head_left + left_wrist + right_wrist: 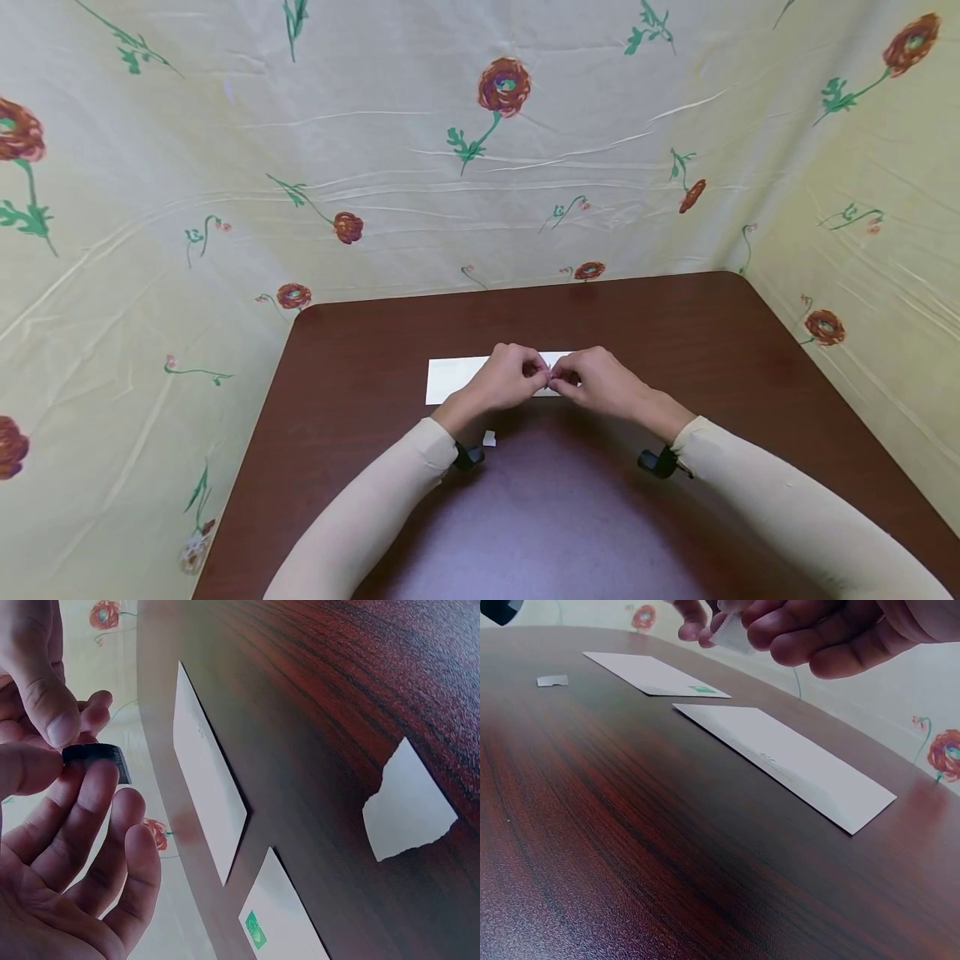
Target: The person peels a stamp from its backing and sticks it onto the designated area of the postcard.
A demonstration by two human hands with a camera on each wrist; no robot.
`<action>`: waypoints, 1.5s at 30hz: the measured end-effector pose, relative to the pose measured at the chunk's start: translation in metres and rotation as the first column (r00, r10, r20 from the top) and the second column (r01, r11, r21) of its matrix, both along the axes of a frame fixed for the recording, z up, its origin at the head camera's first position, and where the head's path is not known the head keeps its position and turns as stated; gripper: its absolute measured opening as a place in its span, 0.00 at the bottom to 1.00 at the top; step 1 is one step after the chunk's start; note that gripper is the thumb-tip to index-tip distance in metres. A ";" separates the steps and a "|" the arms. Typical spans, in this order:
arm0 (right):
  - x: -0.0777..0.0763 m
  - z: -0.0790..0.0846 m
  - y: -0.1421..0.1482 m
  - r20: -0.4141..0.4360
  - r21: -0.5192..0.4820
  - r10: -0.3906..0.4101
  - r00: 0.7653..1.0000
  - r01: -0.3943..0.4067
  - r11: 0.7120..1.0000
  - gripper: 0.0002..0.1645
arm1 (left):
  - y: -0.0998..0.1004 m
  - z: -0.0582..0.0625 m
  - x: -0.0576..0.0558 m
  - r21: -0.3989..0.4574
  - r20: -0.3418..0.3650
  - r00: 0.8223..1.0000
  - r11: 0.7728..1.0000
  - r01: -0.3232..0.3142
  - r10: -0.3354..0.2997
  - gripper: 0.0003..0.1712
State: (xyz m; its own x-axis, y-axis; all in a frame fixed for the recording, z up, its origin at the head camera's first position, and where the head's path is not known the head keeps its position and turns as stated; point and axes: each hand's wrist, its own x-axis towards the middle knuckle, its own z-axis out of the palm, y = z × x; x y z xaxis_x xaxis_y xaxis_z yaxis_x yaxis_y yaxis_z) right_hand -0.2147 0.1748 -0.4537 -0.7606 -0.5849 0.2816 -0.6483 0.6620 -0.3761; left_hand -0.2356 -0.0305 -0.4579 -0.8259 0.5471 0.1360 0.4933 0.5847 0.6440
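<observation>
In the head view, the left hand [504, 377] and right hand [603, 381] meet over white papers, fingertips together. Between them they pinch a small stamp-like piece with a toothed edge, dark-faced in the left wrist view [96, 754] and whitish in the right wrist view [733, 634]. The left hand's [82, 862] thumb and index finger grip one end; its other fingers curve loosely. The right hand's [37, 682] thumb presses near the piece. Beneath lie a white envelope-like sheet with a green stamp [702, 689] and a plain one with faint print [795, 761].
A torn white paper scrap [409, 806] lies on the dark wooden table [360, 350], nearer the person than the sheets. Flowered sheeting [397, 167] stands behind the table and at its sides. Black devices [658, 462] are strapped to both wrists.
</observation>
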 end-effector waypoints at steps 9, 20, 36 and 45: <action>0.001 0.001 -0.001 0.055 0.033 -0.010 0.998 0.008 0.999 0.05 | -0.003 0.000 0.001 -0.019 0.019 0.999 0.999 0.026 -0.026 0.06; 0.001 0.000 0.000 0.035 0.031 -0.001 0.999 0.000 1.000 0.05 | -0.005 0.000 0.000 -0.030 0.045 0.996 0.997 0.073 -0.072 0.06; 0.001 -0.001 -0.002 0.005 0.044 0.010 1.000 -0.010 0.999 0.06 | -0.007 -0.001 0.000 -0.033 0.042 0.995 0.995 0.096 -0.095 0.07; 0.000 -0.002 -0.002 -0.005 0.047 0.008 1.000 -0.008 0.999 0.06 | -0.008 -0.001 0.000 -0.039 0.046 0.995 0.995 0.093 -0.092 0.06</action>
State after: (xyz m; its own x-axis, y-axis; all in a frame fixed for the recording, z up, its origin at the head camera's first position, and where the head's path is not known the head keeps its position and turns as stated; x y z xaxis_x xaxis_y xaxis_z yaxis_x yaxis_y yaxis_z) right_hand -0.2147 0.1725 -0.4553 -0.7545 -0.6036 0.2576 -0.6555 0.6739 -0.3408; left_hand -0.2357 -0.0384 -0.4587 -0.7762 0.6259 0.0760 0.5179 0.5642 0.6430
